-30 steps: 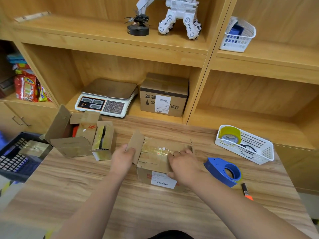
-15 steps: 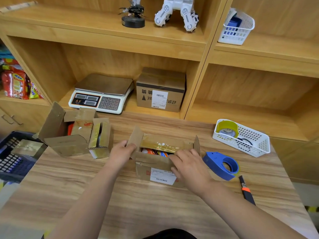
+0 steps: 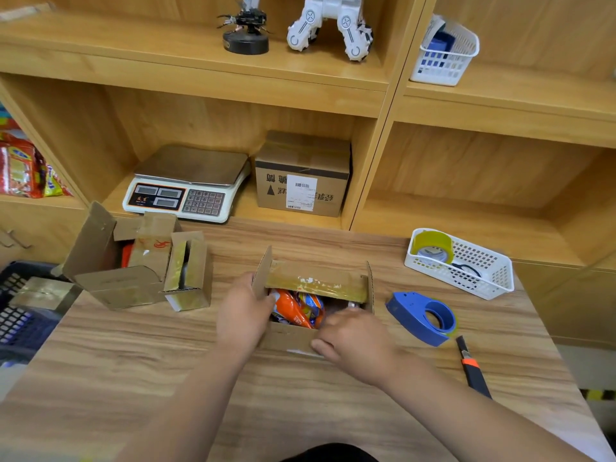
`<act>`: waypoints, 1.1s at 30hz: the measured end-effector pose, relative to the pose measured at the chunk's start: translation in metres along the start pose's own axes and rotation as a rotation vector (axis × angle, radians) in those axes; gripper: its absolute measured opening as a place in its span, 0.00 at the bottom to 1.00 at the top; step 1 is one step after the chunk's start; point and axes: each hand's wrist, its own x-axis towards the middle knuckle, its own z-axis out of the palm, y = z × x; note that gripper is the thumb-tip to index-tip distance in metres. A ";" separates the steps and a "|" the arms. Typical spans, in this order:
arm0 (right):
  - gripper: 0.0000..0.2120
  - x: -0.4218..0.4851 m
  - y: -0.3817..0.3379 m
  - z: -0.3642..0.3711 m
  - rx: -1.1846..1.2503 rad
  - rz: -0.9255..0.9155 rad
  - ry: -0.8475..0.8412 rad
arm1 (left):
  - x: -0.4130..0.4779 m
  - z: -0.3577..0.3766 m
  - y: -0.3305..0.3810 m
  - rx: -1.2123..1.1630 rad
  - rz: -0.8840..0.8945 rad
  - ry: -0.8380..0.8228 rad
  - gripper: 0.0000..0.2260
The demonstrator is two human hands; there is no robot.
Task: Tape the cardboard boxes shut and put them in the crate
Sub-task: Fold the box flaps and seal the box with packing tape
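Both hands [image 3: 245, 311] grip the open cardboard box [image 3: 316, 285] on the table [image 3: 166, 361]

Head view, steeply down, close over table [image 3: 140, 368]

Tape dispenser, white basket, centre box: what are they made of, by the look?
Tape dispenser: blue moulded plastic, likely; smooth, uniform, slight sheen.
White basket: plastic, apparently; thin walls with a regular grid of holes.
Centre box: brown corrugated cardboard, matte; wavy flap edge, glossy tape remnants on the far flap.
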 end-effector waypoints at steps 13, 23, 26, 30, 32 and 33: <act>0.25 0.069 0.050 -0.030 -0.293 0.318 -0.259 | -0.017 0.010 -0.007 0.022 0.080 0.132 0.17; 0.14 0.066 0.081 -0.033 -0.232 0.260 -0.309 | -0.013 0.018 -0.012 0.069 0.095 0.182 0.15; 0.14 0.071 0.092 -0.038 -0.203 0.237 -0.308 | -0.012 0.020 -0.012 0.064 0.050 0.183 0.18; 0.17 0.077 0.116 -0.039 0.124 0.324 -0.216 | -0.014 0.023 -0.015 0.053 0.019 0.211 0.22; 0.19 0.078 0.127 -0.035 0.330 0.418 -0.139 | -0.015 0.023 -0.017 0.083 0.037 0.215 0.25; 0.18 0.079 0.131 -0.033 0.408 0.464 -0.087 | -0.016 0.023 -0.017 0.102 0.057 0.213 0.25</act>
